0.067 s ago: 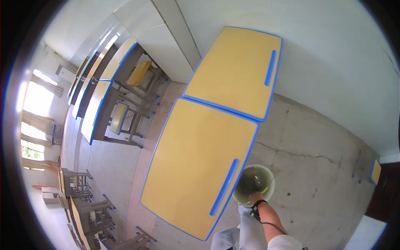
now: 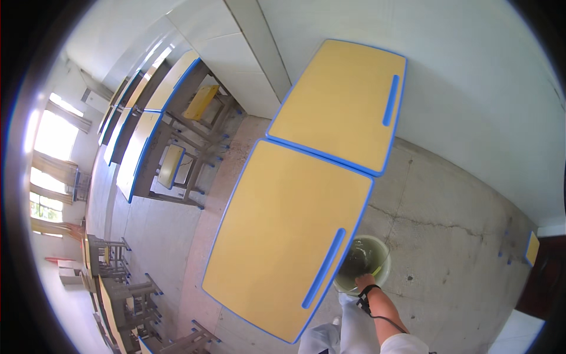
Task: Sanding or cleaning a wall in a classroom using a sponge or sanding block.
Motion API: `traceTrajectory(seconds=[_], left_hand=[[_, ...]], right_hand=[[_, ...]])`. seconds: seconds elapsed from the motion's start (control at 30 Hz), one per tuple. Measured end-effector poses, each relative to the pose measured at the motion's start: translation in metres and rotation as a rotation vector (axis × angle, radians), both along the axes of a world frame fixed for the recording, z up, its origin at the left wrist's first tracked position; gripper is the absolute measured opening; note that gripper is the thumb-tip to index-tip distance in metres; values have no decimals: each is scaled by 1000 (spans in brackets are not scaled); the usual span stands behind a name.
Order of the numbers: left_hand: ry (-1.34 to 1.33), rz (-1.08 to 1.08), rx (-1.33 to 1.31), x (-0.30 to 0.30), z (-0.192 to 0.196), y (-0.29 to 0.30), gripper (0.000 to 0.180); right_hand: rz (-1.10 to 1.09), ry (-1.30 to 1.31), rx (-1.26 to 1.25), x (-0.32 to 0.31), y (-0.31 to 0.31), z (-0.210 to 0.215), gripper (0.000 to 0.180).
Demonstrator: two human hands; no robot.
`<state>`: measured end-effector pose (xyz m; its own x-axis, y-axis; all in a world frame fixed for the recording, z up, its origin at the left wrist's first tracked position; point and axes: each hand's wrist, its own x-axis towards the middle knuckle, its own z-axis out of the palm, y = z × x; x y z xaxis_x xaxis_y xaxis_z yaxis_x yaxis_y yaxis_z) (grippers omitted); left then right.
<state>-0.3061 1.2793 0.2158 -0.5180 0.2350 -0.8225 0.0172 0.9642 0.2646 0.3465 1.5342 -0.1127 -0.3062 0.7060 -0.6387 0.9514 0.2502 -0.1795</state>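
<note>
A pale green bucket (image 2: pixel 382 253) is close beside the near edge of the desk. Dark, shiny water (image 2: pixel 361 258) seems to lie in it. My right hand (image 2: pixel 365 282) comes from the lower edge and is closed at the bucket's near side. A thin handle with a yellow-green grip (image 2: pixel 376 271) meets the hand there, and the fingers seem wrapped round it, though they are partly hidden. On that wrist is a black strap (image 2: pixel 367 292) with a cord. My left hand does not show.
Two yellow desktops with blue edges, a nearer one (image 2: pixel 289 230) and a farther one (image 2: pixel 342 100), stand end to end by the wall. More desks (image 2: pixel 140 141) and stools (image 2: pixel 171 166) line the left. A crack (image 2: pixel 433 223) crosses the concrete floor. A dark red door (image 2: pixel 539 277) is at right.
The desks and bucket sit slightly farther right in the picture, as the view has shifted a little. My right hand stays closed at the bucket.
</note>
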Motion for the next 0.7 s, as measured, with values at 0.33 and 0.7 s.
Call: traceTrajectory(seconds=[0.33, 0.7], left_hand=[[-164, 97, -76, -9, -38, -89, 48], [-451, 12, -22, -122, -152, -118, 58]], right_hand=[[-173, -60, -56, -29, -22, 54, 18], [-98, -267, 48, -103, -110, 103, 28]])
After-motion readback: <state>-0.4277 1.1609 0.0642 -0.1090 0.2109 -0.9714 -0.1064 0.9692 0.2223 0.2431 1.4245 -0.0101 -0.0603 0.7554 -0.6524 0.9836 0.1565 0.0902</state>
